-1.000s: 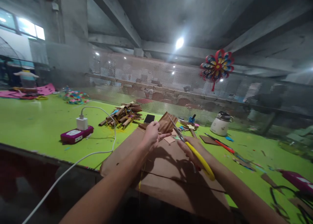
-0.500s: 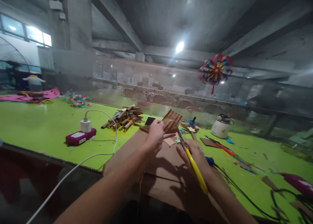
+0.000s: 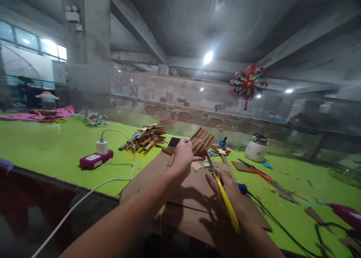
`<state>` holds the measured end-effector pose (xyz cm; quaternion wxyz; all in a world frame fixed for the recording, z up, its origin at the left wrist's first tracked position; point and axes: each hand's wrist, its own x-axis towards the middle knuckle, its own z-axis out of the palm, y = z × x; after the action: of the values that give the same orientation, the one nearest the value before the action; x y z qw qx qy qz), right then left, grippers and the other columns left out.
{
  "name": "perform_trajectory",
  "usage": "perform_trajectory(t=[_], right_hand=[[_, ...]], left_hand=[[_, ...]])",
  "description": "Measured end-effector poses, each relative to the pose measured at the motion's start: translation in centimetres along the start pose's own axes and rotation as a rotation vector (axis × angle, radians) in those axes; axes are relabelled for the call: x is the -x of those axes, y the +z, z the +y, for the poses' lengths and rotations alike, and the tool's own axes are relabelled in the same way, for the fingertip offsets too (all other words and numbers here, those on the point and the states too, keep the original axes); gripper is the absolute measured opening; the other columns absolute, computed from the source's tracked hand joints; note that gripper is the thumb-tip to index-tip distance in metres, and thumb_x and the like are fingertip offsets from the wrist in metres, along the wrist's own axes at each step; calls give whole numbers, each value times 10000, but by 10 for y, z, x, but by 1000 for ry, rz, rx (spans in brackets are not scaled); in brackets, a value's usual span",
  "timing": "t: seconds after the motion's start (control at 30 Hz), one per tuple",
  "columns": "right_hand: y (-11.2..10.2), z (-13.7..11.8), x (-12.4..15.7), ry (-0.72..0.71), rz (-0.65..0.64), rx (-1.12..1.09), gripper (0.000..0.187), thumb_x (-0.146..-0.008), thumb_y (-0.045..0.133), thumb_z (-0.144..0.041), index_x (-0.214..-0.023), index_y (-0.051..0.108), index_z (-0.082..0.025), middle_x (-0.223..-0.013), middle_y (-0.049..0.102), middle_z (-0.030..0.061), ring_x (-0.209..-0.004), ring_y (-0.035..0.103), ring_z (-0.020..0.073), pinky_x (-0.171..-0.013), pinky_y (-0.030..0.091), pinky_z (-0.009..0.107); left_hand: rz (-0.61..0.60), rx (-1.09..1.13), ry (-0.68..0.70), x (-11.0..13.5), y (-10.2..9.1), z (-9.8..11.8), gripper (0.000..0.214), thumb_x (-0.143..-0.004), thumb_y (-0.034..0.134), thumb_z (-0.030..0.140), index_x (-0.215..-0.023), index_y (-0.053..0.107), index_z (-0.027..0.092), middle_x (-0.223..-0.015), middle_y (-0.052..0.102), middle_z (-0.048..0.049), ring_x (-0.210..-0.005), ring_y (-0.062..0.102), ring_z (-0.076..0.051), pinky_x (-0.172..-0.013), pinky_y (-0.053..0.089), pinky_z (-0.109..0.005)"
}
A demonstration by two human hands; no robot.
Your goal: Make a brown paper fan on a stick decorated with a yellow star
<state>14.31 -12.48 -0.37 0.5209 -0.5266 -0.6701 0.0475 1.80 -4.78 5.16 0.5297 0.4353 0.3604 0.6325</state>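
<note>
My left hand (image 3: 183,157) pinches the left edge of a ridged piece of brown corrugated cardboard (image 3: 203,140), tilted up off the table. Long yellow-handled scissors (image 3: 228,203) are in my right hand (image 3: 229,186), fingers around the handles. Their metal blades point up and away, overlapping the cardboard's right part; whether they bite into it I cannot tell. Beneath both hands lies a flat brown cardboard sheet (image 3: 149,175). A green paper star (image 3: 206,164) and small tan pieces rest on its far end.
Rolled cardboard tubes with yellow string (image 3: 145,139) are heaped at the back. On the green table (image 3: 50,139) a purple power strip (image 3: 96,160) carries a white charger and cable. To the right are a white kettle-like jug (image 3: 255,149), a red-handled tool (image 3: 262,174) and black cords.
The whole view has shifted slightly right and down. Both hands keep their hold, with the cardboard and scissors in nearly the same pose.
</note>
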Motion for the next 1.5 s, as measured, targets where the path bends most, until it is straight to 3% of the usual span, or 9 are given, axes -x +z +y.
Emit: perform_trajectory(t=[0.17,0.37,0.57,0.73,0.9,1.0,1.17,1.33,1.5], right_hand=[[2,5,3,17,-73,59,359,-827,482,-493,-868,634,-171,-850,662,85,-759,609,220,-660,458,292],[3,5,7,63,-98,47,364,-849,446,-494,-911,633,-188,-788,666,42,-723,610,203,-650,460,266],[5,12,11,65,-74,18,407,-844,456,-508,-946,639,-159,-837,677,68,-741,619,211,-645,463,268],[7,17,14,81,-61,-46,398,-827,482,-503,-900,649,-149,-761,671,63,-725,622,213,-637,469,266],[2,2,15,122,-54,-39,435,-829,467,-524,-931,647,-141,-761,678,70,-650,619,207,-582,466,270],[-1,-3,14,87,-33,-21,434,-832,464,-529,-928,650,-148,-794,681,78,-702,625,220,-627,473,279],[-2,1,15,96,-48,-57,428,-850,463,-511,-990,641,-148,-837,675,72,-737,623,212,-658,476,269],[-1,5,17,119,-37,-82,452,-850,460,-522,-1014,639,-140,-818,666,64,-706,609,192,-622,466,246],[2,10,18,144,-4,-89,444,-833,483,-534,-935,650,-135,-650,616,26,-600,570,169,-545,445,228]], left_hand=[[-1,-25,23,-2,0,-5,49,-842,420,167,-861,456,195,-599,278,78,-431,335,-45,-504,565,-354],[-2,-52,22,3,1,-5,43,-841,420,171,-813,446,192,-574,236,85,-432,327,-53,-506,563,-342],[-19,-79,42,5,2,-8,82,-857,376,163,-803,426,198,-573,237,83,-436,325,-61,-507,565,-361],[-23,-121,63,1,1,-12,76,-856,387,188,-790,421,204,-571,271,81,-440,361,-70,-495,557,-350],[-18,-143,120,1,1,-16,58,-838,423,212,-782,433,203,-580,312,73,-435,371,-73,-474,540,-321],[-41,-159,137,6,2,-19,50,-832,435,229,-792,444,200,-641,401,43,-456,442,-89,-456,525,-302],[-83,-119,143,15,2,-26,65,-840,437,268,-860,447,207,-740,506,7,-483,528,-113,-455,507,-288],[-100,-92,142,15,2,-29,117,-805,516,309,-849,469,211,-706,540,11,-521,563,-137,-517,520,-305],[-83,-72,136,16,2,-27,122,-782,546,311,-812,492,205,-690,547,7,-565,574,-147,-538,518,-296]])
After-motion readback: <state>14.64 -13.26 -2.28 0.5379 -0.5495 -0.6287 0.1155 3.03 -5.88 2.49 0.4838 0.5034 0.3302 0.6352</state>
